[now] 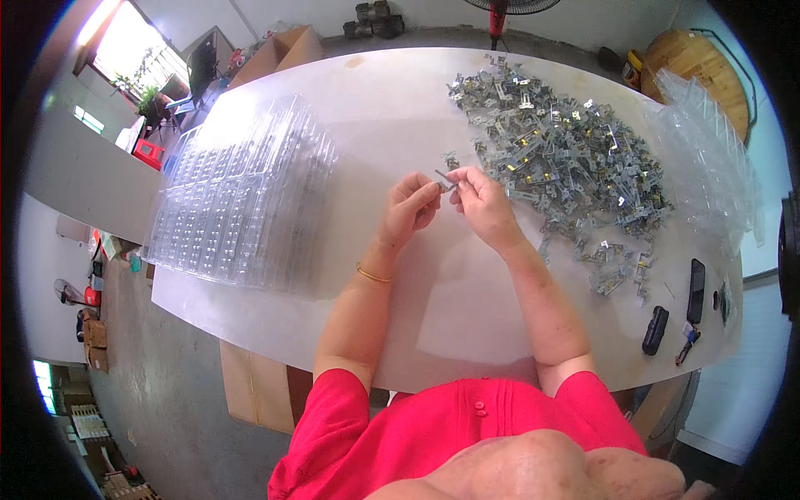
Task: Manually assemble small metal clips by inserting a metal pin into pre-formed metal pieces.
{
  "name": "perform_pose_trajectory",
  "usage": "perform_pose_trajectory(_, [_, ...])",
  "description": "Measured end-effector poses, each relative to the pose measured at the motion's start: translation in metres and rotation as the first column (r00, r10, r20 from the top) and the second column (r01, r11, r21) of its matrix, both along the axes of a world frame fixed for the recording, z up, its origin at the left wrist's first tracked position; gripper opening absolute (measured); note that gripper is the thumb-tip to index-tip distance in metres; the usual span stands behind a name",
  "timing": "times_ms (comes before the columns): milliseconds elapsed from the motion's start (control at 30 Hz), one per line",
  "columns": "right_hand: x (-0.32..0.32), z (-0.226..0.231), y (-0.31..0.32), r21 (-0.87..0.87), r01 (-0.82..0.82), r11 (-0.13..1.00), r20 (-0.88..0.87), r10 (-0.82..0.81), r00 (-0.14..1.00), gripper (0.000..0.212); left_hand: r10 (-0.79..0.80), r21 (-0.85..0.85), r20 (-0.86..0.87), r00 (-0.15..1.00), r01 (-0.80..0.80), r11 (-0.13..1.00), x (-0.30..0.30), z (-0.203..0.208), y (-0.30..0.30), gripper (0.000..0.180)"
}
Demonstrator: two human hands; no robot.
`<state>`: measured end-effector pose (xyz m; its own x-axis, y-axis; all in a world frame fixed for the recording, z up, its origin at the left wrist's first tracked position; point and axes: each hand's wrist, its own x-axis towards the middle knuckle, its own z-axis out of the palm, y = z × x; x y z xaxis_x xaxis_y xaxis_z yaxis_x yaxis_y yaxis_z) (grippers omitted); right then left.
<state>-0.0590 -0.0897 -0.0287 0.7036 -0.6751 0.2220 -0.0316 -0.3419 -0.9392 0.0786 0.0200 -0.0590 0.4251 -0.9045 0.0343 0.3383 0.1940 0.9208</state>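
Observation:
Over the middle of the white table, my left hand (414,202) and my right hand (481,202) meet at the fingertips. Between them is a small grey metal bracket (447,182), pinched from both sides; part of it is covered by the fingers. A large heap of similar metal brackets (558,142) spreads over the table to the right of my right hand. One or two loose brackets (451,160) lie just beyond my fingertips. To the left of my left hand stands a stack of clear plastic trays (233,196) with rows of small molded pockets.
More clear plastic trays (708,158) rest at the table's right edge. A black phone (697,290), a black case (656,330) and keys (688,342) lie at the near right. Beyond the white table (375,83) stand a fan (497,21) and a cardboard box (287,50).

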Motion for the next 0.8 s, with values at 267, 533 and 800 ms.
perform_pose_trajectory(267, [-0.004,-0.014,-0.022,0.228,-0.093,0.969,-0.14,0.127,0.982,0.018,-0.153,0.052,0.01,0.988,0.153,0.987,-0.005,0.001,0.001,0.02])
perform_pose_trajectory(533, [-0.006,0.018,-0.006,0.065,-0.017,0.998,0.122,0.009,0.993,0.012,-0.145,0.094,-0.047,0.988,0.149,0.984,-0.002,0.002,0.0,0.017])
perform_pose_trajectory(800, [-0.014,0.027,0.001,-0.282,-0.147,0.948,-0.007,0.151,0.989,0.008,-0.113,0.055,-0.22,0.969,0.128,0.99,0.007,-0.006,0.0,0.02])
